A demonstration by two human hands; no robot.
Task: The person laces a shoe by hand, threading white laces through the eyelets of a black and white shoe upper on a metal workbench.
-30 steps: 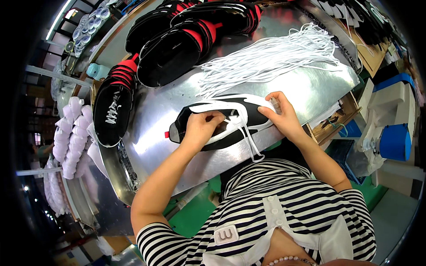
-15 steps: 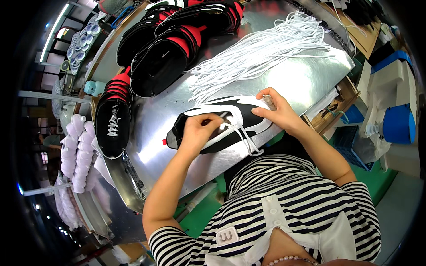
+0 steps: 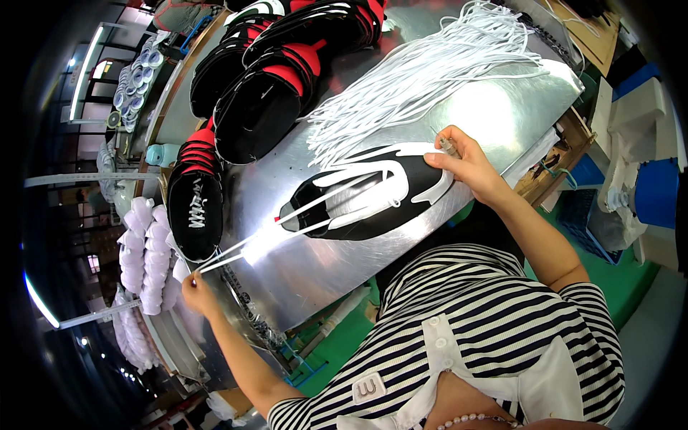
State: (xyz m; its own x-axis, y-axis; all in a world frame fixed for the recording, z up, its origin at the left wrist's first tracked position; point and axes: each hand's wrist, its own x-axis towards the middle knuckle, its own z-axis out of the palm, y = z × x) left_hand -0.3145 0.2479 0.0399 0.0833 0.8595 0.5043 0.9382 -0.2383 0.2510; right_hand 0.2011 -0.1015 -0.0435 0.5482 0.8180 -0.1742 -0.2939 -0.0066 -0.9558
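Note:
A black-and-white shoe upper (image 3: pixel 365 222) lies at the middle of the metal table, its toe to the right and its red heel tab to the left. A white shoelace (image 3: pixel 279 233) runs from its front eyelets. Both lace strands are stretched taut past the heel to my left hand (image 3: pixel 198 292), whose fingers pinch their ends beyond the table's left edge. With the thumb on top, my right hand (image 3: pixel 467 163) grips the upper at the toe. Against its fingers sits a small greyish, shiny piece (image 3: pixel 448 147), too small to name.
White laces (image 3: pixel 423 82) lie in a loose bundle behind the upper. Stacked black-and-red uppers (image 3: pixel 258 122) stand at the back left, with another stack (image 3: pixel 195 204) by the left edge. A wooden drawer (image 3: pixel 566 154) juts out at right, near a blue crate (image 3: pixel 591 222).
My left hand has moved from the upper's throat far to the left, drawing the lace strands out straight. The right hand stays at the toe, and the upper has shifted slightly right.

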